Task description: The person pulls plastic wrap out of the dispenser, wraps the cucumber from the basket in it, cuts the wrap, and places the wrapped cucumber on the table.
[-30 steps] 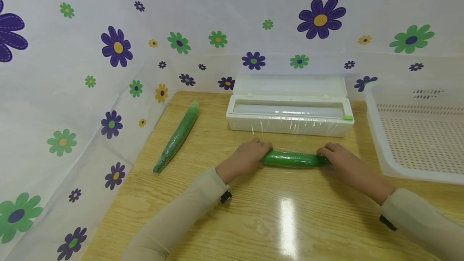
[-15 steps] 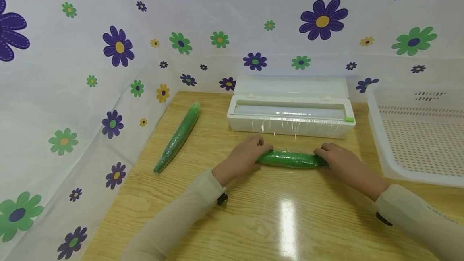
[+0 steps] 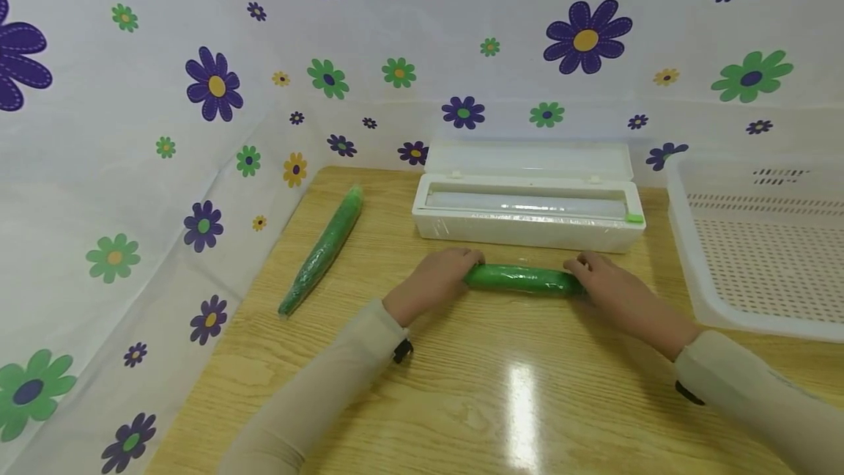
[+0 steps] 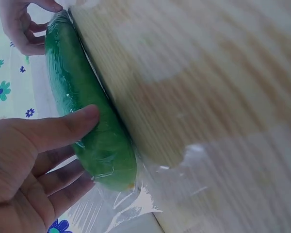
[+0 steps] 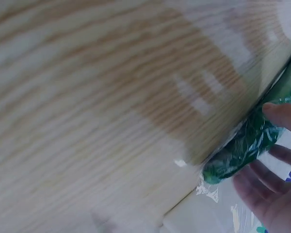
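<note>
We see a dark green cucumber [image 3: 523, 278], glossy under a skin of cling film, lying crosswise on the wooden table [image 3: 461, 402] just in front of the white cling-film dispenser box [image 3: 527, 215]. Our left hand [image 3: 438, 281] curls round its left end and our right hand [image 3: 603, 283] round its right end, thumbs pressed on the wrap. Another wrapped cucumber [image 3: 323, 248] lies well apart to the left; a white perforated basket [image 3: 758, 255] stands at the right.

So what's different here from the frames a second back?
The cucumber under both hands has gone away from the person, closer to the cling-film dispenser. The left hand and right hand went with it, each keeping its grip on one end. The wrapped cucumber, the dispenser and the basket stayed put.
</note>
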### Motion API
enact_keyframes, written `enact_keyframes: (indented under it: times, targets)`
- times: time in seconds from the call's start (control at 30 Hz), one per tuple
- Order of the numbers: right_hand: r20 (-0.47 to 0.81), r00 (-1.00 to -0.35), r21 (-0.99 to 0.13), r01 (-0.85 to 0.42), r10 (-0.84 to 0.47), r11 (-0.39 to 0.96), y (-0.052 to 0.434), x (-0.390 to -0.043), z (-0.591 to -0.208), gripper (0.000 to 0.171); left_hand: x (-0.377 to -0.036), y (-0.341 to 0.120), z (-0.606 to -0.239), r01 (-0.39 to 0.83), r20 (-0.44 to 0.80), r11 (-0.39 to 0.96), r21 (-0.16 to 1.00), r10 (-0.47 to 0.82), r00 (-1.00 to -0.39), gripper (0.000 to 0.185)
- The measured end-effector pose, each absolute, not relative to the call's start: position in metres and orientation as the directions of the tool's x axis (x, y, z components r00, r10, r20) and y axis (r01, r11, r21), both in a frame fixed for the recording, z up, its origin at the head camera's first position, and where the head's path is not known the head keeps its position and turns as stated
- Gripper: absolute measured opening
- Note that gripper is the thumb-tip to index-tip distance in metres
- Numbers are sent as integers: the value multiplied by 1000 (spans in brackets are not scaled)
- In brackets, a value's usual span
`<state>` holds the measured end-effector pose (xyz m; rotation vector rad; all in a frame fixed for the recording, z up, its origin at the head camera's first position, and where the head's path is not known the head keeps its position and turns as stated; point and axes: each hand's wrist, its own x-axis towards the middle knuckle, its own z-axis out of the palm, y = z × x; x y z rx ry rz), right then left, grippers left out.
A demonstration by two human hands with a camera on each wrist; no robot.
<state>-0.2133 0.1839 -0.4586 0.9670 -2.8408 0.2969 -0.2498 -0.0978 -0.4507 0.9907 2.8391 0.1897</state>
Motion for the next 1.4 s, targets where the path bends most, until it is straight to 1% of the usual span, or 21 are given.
enact_keyframes:
  times: [0.2, 0.33, 0.47, 0.57, 0.77, 0.97, 1.13, 1.23, 1.33, 1.4]
  targets:
    - [292, -722, -90, -673, -627, 734, 180, -226, -454, 35, -261, -93, -440, 571, -110, 792, 215, 601, -792, 43]
    - [331, -706, -78, -681, -626, 728, 177, -232, -455, 34, -265, -93, -437, 571, -106, 785, 240, 606, -788, 43]
    - [338, -708, -58, -674, -620, 737, 174, -235, -458, 34, -267, -95, -438, 578, -96, 772, 266, 618, -780, 43]
    - [329, -718, -46, -661, -613, 749, 172, -235, -460, 32, -267, -97, -440, 586, -85, 766, 264, 624, -777, 42]
    - [292, -738, -1, -636, -608, 772, 168, -230, -461, 26, -264, -100, -449, 611, -19, 770, 182, 624, -781, 43]
    - [273, -752, 13, -621, -600, 784, 165, -223, -465, 29, -259, -102, -458, 637, -1, 765, 100, 640, -768, 51]
    - [280, -760, 13, -608, -587, 794, 165, -221, -469, 31, -258, -103, -461, 661, 61, 747, 75, 658, -751, 45]
    - [294, -758, 0, -609, -582, 793, 164, -220, -471, 33, -257, -104, -462, 658, 76, 749, 73, 654, -753, 44]
    - [326, -744, -19, -621, -583, 783, 163, -219, -473, 38, -257, -105, -461, 636, 68, 763, 114, 633, -772, 44]
    - [347, -730, -14, -631, -588, 775, 162, -221, -473, 38, -258, -105, -460, 620, 64, 772, 143, 618, -784, 44]
